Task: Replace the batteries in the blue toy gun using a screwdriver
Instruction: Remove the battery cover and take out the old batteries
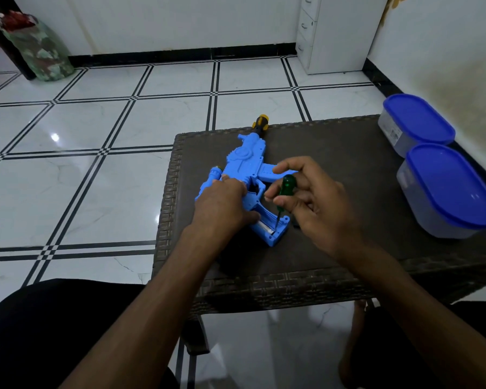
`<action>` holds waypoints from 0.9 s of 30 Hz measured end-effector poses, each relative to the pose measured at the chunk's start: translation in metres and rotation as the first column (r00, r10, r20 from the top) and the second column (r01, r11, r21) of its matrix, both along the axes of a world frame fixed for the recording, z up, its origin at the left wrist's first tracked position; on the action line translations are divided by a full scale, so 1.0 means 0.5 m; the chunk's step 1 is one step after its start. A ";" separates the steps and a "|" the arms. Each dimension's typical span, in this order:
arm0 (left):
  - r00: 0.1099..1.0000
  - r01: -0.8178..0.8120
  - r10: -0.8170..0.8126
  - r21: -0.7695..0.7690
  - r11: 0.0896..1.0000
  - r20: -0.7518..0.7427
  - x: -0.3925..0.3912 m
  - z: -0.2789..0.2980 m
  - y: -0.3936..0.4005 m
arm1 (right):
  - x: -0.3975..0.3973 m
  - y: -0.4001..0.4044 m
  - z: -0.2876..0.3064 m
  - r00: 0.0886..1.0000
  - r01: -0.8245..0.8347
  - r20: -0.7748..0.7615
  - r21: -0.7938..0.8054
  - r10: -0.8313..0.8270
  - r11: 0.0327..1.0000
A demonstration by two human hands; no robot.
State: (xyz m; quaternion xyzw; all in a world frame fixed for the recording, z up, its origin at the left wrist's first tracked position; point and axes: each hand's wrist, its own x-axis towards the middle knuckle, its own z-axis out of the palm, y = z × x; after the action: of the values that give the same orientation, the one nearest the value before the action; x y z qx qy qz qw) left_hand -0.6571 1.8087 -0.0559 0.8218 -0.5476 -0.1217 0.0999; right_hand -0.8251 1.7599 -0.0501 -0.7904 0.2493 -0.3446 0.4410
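Observation:
The blue toy gun [247, 161] lies flat on the dark woven table [334, 164], its yellow-and-black muzzle pointing away from me. Its near end is an open battery compartment [272, 230] with something silvery inside. My left hand [225, 203] presses down on the gun's body just above that compartment. My right hand [312, 197] pinches a green-handled screwdriver [286, 186] held almost upright, its thin tip down in the open compartment. A small dark piece [296, 223] lies on the table just right of the compartment, half hidden by my right hand.
Two grey plastic containers with blue lids [449, 192] [415, 122] stand along the table's right side by the wall. White tiled floor [96, 136] stretches left and beyond. A white drawer unit [314, 32] stands at the back. My dark-clothed knees sit below the table's front edge.

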 end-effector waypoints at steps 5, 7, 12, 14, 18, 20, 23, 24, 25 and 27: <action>1.000 0.010 -0.010 0.000 1.000 0.007 0.000 -0.001 -0.001 | 0.001 -0.013 0.004 0.991 -0.040 -0.128 0.046 0.045 0.998; 1.000 0.013 -0.013 -0.001 1.000 0.007 0.000 -0.002 -0.001 | -0.002 -0.009 0.003 0.993 -0.040 -0.105 0.081 0.048 0.996; 1.000 0.002 -0.003 -0.013 1.000 -0.012 -0.002 -0.001 0.001 | -0.009 0.009 -0.015 1.000 0.013 0.027 0.101 -0.016 0.995; 1.000 -0.002 0.001 -0.014 1.000 -0.025 -0.003 0.001 0.002 | -0.010 0.013 -0.019 0.998 0.013 0.055 0.098 -0.019 0.995; 1.000 0.001 -0.001 -0.012 1.000 -0.019 -0.003 0.004 0.001 | -0.008 0.019 -0.021 0.997 0.030 0.062 0.067 -0.034 0.997; 1.000 0.002 -0.002 -0.013 1.000 -0.014 -0.002 0.000 -0.001 | -0.005 0.016 -0.018 0.999 0.026 0.027 0.022 -0.026 0.999; 1.000 0.001 -0.002 -0.018 1.000 -0.016 0.000 -0.004 -0.003 | 0.001 0.011 -0.009 0.999 -0.002 -0.054 -0.028 0.000 1.000; 1.000 0.000 0.000 -0.019 1.000 -0.015 0.001 -0.006 -0.003 | 0.003 0.009 -0.008 0.997 -0.011 -0.072 -0.027 0.010 1.000; 1.000 -0.001 0.000 -0.019 1.000 -0.010 0.002 -0.006 -0.003 | 0.005 0.006 -0.006 0.996 -0.016 -0.085 -0.029 0.014 0.999; 1.000 0.003 -0.003 -0.019 1.000 0.001 0.002 -0.006 -0.003 | 0.008 0.003 -0.003 0.995 -0.017 -0.103 -0.028 0.014 0.999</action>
State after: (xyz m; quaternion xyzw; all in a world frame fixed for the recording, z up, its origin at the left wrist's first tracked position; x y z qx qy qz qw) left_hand -0.6561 1.8072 -0.0588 0.8202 -0.5498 -0.1161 0.1071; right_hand -0.8211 1.7614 -0.0519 -0.8152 0.2607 -0.3034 0.4189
